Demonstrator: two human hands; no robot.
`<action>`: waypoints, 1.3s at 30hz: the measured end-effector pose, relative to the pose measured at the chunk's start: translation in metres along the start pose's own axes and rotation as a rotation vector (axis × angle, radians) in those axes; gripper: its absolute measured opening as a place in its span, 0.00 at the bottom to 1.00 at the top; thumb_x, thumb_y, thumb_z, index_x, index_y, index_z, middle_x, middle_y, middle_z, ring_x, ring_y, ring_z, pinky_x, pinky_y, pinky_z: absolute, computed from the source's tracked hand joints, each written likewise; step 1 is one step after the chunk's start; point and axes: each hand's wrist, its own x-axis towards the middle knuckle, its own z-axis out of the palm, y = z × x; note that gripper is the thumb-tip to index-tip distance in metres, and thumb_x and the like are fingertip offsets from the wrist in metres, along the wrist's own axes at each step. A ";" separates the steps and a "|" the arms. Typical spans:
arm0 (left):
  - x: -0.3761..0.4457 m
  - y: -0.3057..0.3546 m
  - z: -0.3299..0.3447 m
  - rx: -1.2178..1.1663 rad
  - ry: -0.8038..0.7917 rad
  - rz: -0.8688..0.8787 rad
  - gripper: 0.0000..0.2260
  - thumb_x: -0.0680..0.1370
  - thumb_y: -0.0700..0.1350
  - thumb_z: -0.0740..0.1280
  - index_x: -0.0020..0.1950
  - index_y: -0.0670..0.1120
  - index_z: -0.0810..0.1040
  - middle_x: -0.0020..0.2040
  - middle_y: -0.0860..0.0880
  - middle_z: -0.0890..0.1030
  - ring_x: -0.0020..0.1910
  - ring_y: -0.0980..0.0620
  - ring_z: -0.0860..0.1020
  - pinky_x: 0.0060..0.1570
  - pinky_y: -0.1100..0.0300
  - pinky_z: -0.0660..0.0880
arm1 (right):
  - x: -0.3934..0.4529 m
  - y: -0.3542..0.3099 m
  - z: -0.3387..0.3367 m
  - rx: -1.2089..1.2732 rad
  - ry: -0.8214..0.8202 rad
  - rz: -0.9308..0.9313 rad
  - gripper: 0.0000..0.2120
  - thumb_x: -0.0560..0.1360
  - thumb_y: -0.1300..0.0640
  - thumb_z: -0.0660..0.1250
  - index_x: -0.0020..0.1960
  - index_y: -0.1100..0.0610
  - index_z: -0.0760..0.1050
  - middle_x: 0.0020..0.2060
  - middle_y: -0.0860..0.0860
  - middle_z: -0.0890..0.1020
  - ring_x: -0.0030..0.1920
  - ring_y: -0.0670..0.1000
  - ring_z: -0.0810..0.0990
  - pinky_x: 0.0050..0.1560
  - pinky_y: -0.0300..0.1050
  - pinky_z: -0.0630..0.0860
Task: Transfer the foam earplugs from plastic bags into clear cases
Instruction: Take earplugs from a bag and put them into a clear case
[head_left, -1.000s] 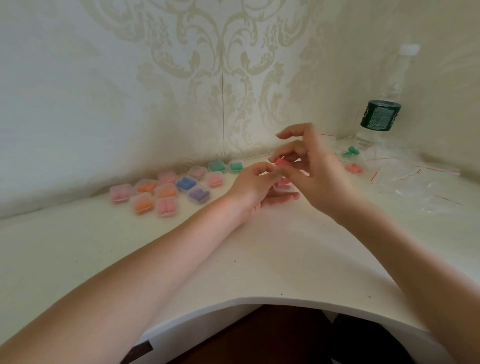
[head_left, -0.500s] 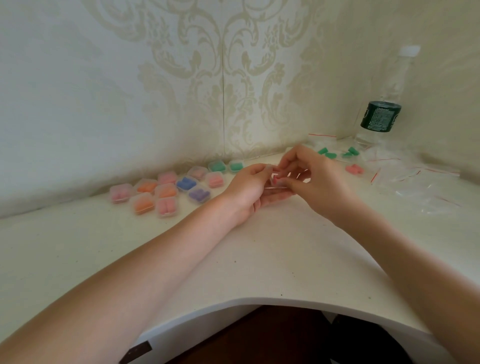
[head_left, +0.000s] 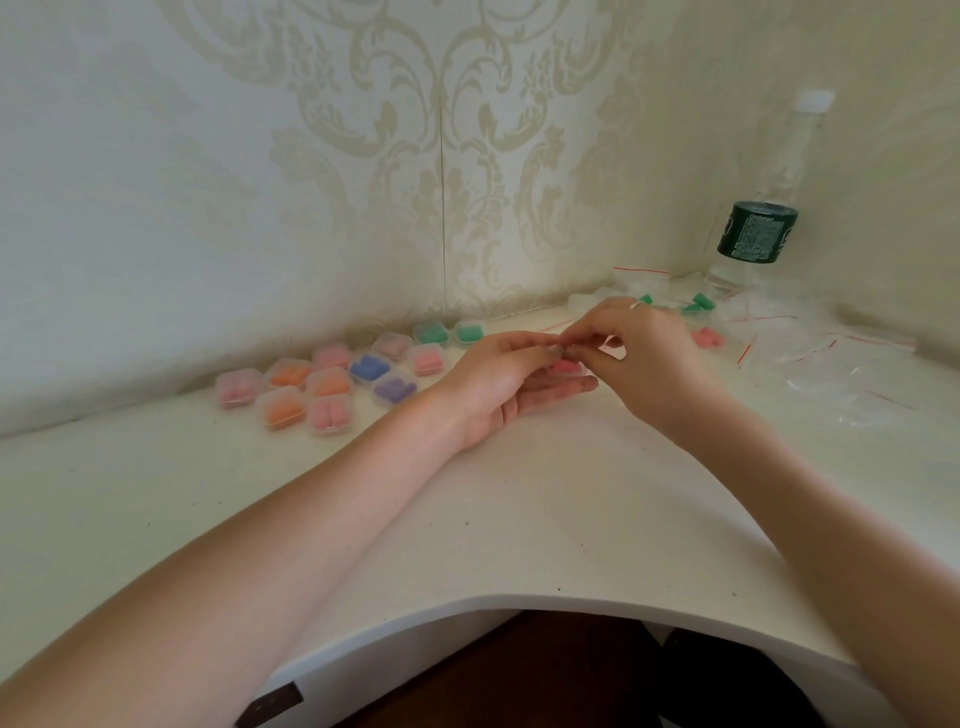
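The white desk (head_left: 519, 519) has a curved cut-out edge nearest the viewer, with a broad bare stretch of top between that edge and the hands. Past it, near the desk's middle, the left hand (head_left: 504, 379) lies with its lower fingers stretched flat on the desk and its thumb and forefinger pinched together; the right hand (head_left: 644, 353) meets it fingertip to fingertip, fingers curled. Both pinch a small clear case (head_left: 566, 364) with pink earplugs showing inside, just above the left fingers; whether its lid is shut cannot be told. Left of the hands and nearer the wall, a cluster of filled cases (head_left: 332, 387) sits close together on the desk: pink, orange, blue and purple earplugs, each pair lying side by side under a clear lid, with two green cases (head_left: 449, 331) at the cluster's far end against the wall. Right of the hands lie clear plastic bags (head_left: 831, 364) with red seal strips, scattered toward the desk's right side; pink earplugs (head_left: 709, 338) and green earplugs (head_left: 698, 302) lie among them just behind the right hand. In the far right corner a clear water bottle (head_left: 758, 228) with a dark green label stands upright against the patterned wall (head_left: 441, 156).
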 end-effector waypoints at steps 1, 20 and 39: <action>0.000 -0.001 0.000 0.017 -0.001 0.009 0.07 0.79 0.34 0.61 0.54 0.36 0.77 0.40 0.41 0.83 0.39 0.46 0.84 0.42 0.61 0.81 | 0.000 0.000 0.000 -0.011 -0.008 0.007 0.06 0.73 0.64 0.69 0.47 0.55 0.82 0.38 0.46 0.80 0.38 0.35 0.74 0.42 0.26 0.67; 0.006 -0.002 -0.004 -0.187 0.053 0.007 0.04 0.78 0.35 0.63 0.51 0.37 0.76 0.41 0.41 0.82 0.39 0.44 0.84 0.43 0.60 0.81 | 0.002 0.003 -0.001 0.332 0.265 0.322 0.10 0.79 0.60 0.61 0.59 0.54 0.74 0.51 0.44 0.80 0.47 0.47 0.81 0.46 0.28 0.71; 0.014 -0.009 -0.010 0.160 0.109 0.141 0.20 0.76 0.33 0.66 0.67 0.39 0.68 0.53 0.37 0.81 0.50 0.47 0.83 0.54 0.59 0.79 | -0.001 0.003 0.017 0.383 0.022 0.245 0.12 0.75 0.54 0.69 0.58 0.53 0.73 0.49 0.43 0.80 0.46 0.35 0.78 0.44 0.26 0.72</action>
